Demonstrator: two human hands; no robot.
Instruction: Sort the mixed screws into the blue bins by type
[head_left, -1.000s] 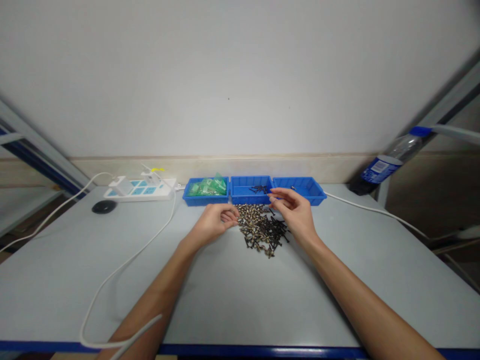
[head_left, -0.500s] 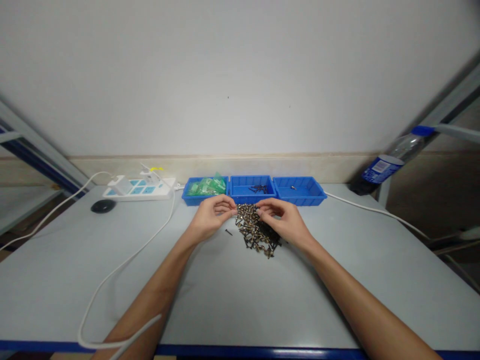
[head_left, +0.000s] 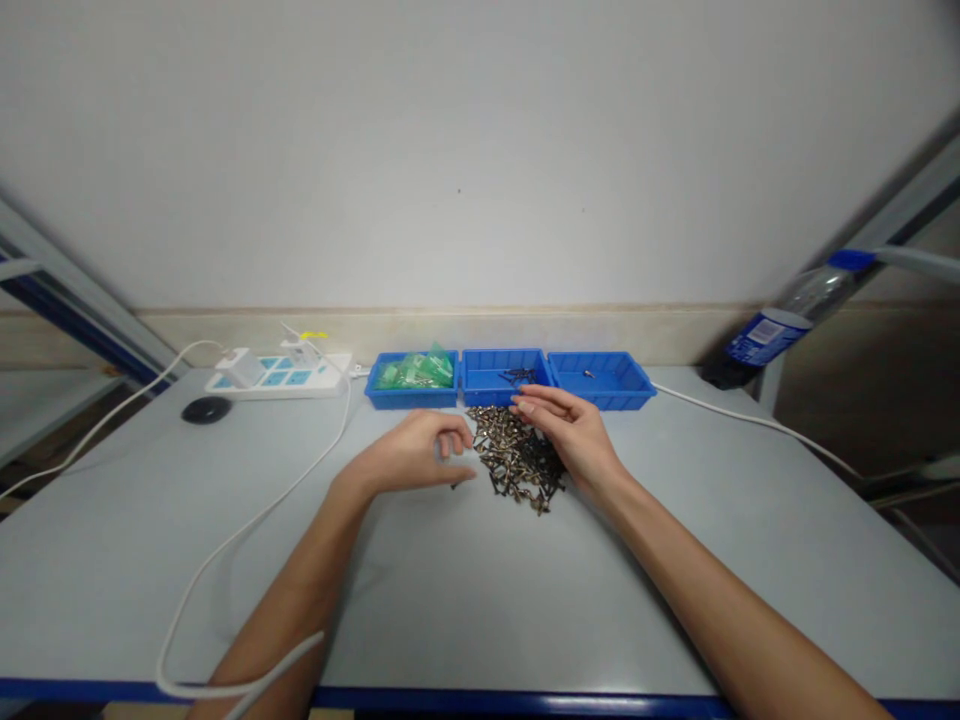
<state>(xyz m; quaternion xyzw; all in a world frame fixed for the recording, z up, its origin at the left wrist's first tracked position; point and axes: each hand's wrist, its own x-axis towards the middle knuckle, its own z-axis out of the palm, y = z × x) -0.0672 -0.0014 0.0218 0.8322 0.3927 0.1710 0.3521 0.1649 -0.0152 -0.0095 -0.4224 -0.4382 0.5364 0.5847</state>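
A heap of small screws point(head_left: 517, 465), some brassy and some black, lies on the grey table. My left hand point(head_left: 409, 452) is at the heap's left edge, thumb and fingers apart, with nothing visible between them. A lone dark screw point(head_left: 454, 487) shows partly beneath its thumb. Over the heap's upper right is my right hand point(head_left: 571, 432), thumb and fingertips pinched together; whatever they hold is too small to make out. Behind the heap, the middle blue bin point(head_left: 480, 383) contains several dark screws point(head_left: 519, 375), and the right blue bin point(head_left: 619, 380) has one small screw point(head_left: 589, 374).
Green plastic packets point(head_left: 416, 371) fill the left blue bin point(head_left: 397, 402). A white power strip point(head_left: 322, 385) and a black round disc point(head_left: 206, 410) are at the left. A white cable point(head_left: 247, 530) crosses my left forearm. At the right leans a bottle point(head_left: 765, 335).
My left hand has come down and spread its thumb from its fingers, partly covering the lone screw. My right hand has shifted slightly right, its fingertips still pinched.
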